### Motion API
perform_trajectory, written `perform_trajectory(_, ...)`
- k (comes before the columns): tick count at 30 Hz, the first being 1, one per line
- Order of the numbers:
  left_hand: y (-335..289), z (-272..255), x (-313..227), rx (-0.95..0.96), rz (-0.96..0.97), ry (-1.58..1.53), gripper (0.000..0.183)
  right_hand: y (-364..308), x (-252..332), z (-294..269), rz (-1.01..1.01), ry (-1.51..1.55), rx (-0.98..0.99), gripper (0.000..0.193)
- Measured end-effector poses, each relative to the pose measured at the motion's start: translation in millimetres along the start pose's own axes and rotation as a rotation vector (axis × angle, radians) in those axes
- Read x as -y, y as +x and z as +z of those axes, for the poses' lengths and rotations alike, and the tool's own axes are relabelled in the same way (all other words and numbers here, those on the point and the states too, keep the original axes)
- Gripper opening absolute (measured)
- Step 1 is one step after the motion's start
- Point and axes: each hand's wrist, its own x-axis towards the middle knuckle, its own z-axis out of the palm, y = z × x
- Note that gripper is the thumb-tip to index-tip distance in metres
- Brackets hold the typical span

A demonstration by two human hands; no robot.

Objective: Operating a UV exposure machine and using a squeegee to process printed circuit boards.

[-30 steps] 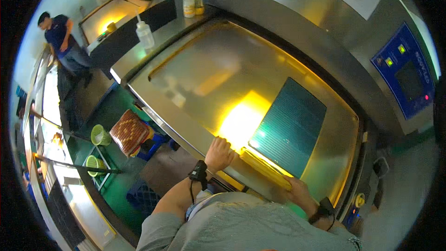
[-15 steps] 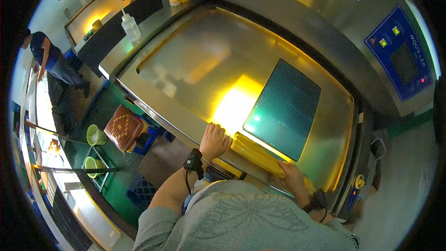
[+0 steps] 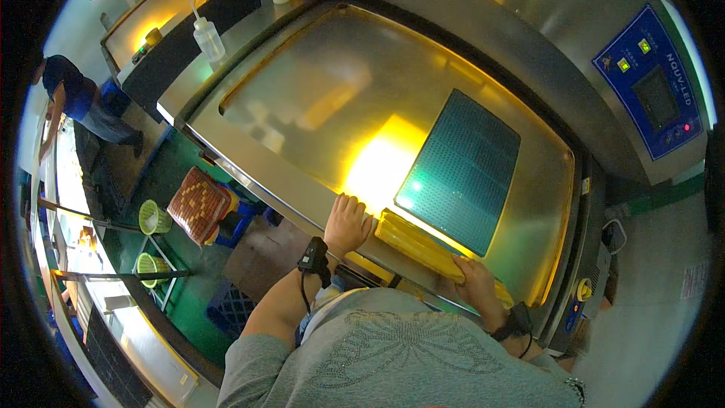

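Note:
A wide glass bed (image 3: 317, 106) in a steel frame glows yellow before me. On its right half lies a dark green perforated panel (image 3: 462, 170). A long yellow bar (image 3: 419, 245) runs along the near edge, just in front of the panel. My left hand (image 3: 347, 223) lies flat on the frame's near rim, fingers apart, touching the bar's left end. My right hand (image 3: 476, 283) is curled over the bar's right end. Each wrist carries a dark band.
A blue control panel (image 3: 653, 83) with a screen sits at the right. Squeeze bottles (image 3: 209, 36) stand on the steel ledge at the back left. On the green floor to the left are a woven-seat stool (image 3: 198, 204) and green baskets (image 3: 153, 217). Another person (image 3: 79, 102) stands far left.
Both hands stay at the near edge by the yellow bar. The view has shifted a little, and the person at the far left has bent over.

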Motion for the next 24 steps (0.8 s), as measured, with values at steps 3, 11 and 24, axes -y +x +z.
perform_trajectory(3, 0, 0, -1, 0.01, -0.014, 0.023, 0.024, 0, -4, 1, -0.004, -0.055, 0.065, 0.057)
perform_trajectory(11, 4, -6, -4, 0.01, -0.01, 0.004, 0.024, 2, 0, -2, -0.003, -0.021, 0.022, 0.056)
perform_trajectory(24, 3, 1, -2, 0.016, -0.011, 0.02, 0.023, 1, 3, -3, 0.012, -0.021, -0.002, 0.053)
